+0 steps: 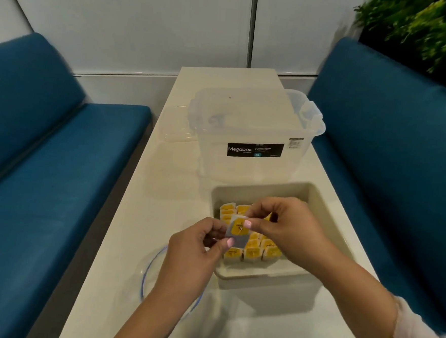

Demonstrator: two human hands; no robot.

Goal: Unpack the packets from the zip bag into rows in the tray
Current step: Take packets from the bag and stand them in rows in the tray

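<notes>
Holding one yellow packet [238, 229] above the tray [310, 193], you pinch it from both sides: your left hand [198, 249] grips its lower left edge with curled fingers, and your right hand [278, 225] pinches the top edge with the thumb on the face. Rows of packets [253, 250] already stand upright in the tray below, close together. Dropping the new one from this height could knock a neighbour flat or land it crooked across a row. Your right hand hides the middle of the tray, so you may misjudge the open slot. The zip bag [154, 269] lies on the table [122, 227] beneath your left wrist; a sweep of that arm could drag it off the edge.
</notes>
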